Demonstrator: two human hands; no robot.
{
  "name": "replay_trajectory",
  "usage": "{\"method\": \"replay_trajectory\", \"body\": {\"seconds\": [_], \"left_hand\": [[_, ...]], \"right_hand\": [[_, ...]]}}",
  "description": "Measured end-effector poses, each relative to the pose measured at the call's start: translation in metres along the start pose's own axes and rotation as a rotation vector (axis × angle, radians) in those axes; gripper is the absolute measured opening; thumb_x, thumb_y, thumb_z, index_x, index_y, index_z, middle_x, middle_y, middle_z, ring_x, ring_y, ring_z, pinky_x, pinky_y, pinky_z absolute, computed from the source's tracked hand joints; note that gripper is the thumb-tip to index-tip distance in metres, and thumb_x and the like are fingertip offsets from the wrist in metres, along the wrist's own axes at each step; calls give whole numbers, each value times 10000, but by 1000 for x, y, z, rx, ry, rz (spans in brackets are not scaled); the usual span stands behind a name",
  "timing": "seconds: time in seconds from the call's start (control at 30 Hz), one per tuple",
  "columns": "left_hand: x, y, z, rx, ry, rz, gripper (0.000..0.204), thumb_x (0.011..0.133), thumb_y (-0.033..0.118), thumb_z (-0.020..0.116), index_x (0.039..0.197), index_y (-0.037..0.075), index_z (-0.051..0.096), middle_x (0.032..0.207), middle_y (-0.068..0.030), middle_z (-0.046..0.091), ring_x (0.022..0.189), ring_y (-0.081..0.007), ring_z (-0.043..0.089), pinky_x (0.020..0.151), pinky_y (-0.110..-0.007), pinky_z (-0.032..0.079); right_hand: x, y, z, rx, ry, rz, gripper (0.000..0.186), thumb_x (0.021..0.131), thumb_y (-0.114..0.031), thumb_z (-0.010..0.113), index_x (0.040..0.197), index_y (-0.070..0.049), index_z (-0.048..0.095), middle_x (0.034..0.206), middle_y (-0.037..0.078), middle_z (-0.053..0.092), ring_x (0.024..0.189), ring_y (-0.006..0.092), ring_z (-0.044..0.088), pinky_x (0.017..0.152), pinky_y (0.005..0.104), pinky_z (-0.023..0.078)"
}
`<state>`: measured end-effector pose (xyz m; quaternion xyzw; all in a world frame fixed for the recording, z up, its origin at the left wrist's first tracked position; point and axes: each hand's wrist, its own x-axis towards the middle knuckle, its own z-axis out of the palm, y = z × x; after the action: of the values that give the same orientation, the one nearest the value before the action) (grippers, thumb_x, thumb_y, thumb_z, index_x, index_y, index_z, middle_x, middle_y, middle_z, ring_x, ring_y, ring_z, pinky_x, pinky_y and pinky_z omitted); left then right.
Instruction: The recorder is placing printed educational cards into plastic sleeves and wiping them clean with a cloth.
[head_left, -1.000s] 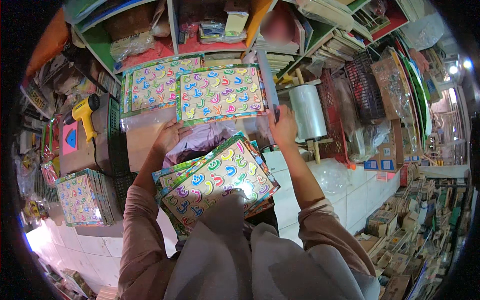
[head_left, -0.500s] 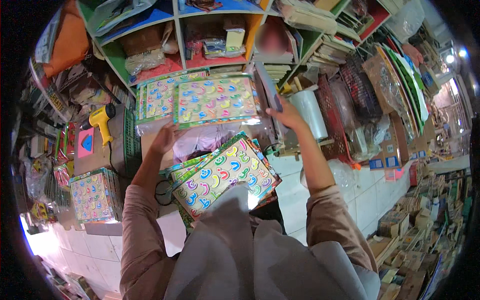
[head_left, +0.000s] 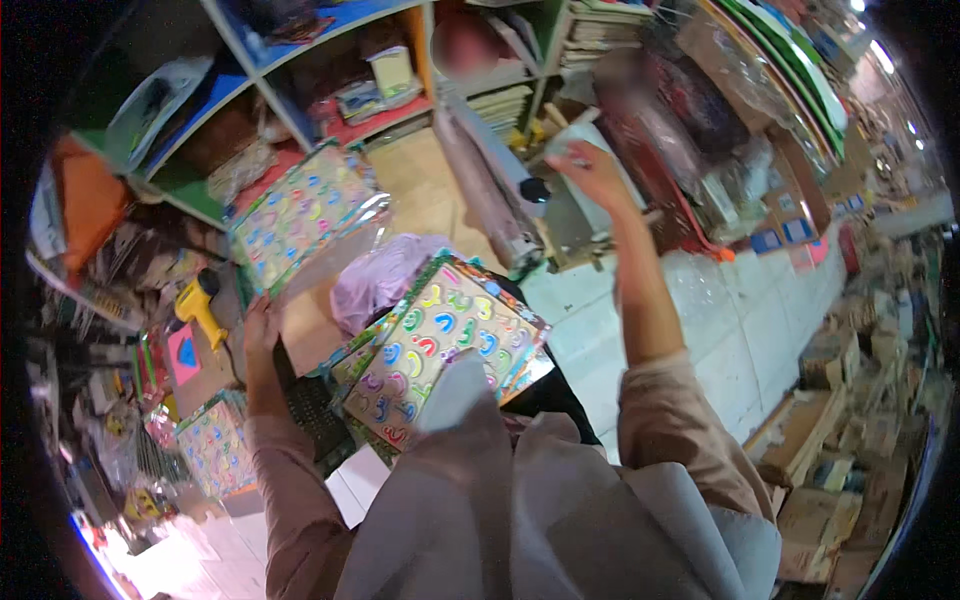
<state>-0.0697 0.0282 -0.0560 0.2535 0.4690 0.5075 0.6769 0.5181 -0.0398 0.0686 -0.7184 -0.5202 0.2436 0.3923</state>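
Observation:
My left hand (head_left: 262, 325) is at the near left edge of the worktable, beside clear plastic film that trails from a stack of letter boards (head_left: 305, 215). Blur hides whether its fingers grip the film. My right hand (head_left: 592, 172) reaches out over a roll of clear plastic film (head_left: 585, 140), its fingers stretched and apart. Between my hands lies a long grey bar-shaped device (head_left: 485, 180) with a dark round knob, probably a bag sealer. More boards with colourful raised letters (head_left: 450, 325) are piled in front of my body, next to a crumpled lilac cloth or bag (head_left: 385, 280).
A yellow heat gun (head_left: 203, 310) lies at the left, above another stack of letter boards (head_left: 215, 445). Coloured shelves (head_left: 275, 95) stand behind the worktable (head_left: 425, 185). To the right are a red crate (head_left: 665, 190) and cardboard pieces; white tiles (head_left: 700, 320) cover the floor.
The letter board between my hands has moved left onto the stack. My right hand has left the long device for the film roll; my left hand has drawn nearer. The view has turned.

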Motion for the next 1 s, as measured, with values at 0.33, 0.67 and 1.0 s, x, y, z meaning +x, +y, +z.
{"method": "replay_trajectory", "body": {"seconds": [0.33,0.67,1.0], "left_hand": [[35,-11,-21,-63,94,203,220,834,33,446,1037,-48,419,995,-136,511,933,-274,512,839,-368,421],[-49,-6,55,534,180,441,709,775,272,595,1321,55,200,1314,-113,298,1160,-211,341,889,-330,330],[-252,-81,70,66,239,164,539,831,384,489,1269,115,329,1207,-43,428,1063,-166,415,859,-330,334]], "right_hand": [[-165,92,-80,66,85,439,395,766,-299,606,1005,10,548,889,81,582,733,107,519,557,224,414],[-167,-39,-11,465,-181,-75,257,798,-109,562,1039,-22,533,899,39,575,820,97,523,708,216,415],[-44,-115,290,-835,-1062,-353,598,587,-299,725,1095,-79,501,1043,138,558,969,251,541,807,353,440]]}}
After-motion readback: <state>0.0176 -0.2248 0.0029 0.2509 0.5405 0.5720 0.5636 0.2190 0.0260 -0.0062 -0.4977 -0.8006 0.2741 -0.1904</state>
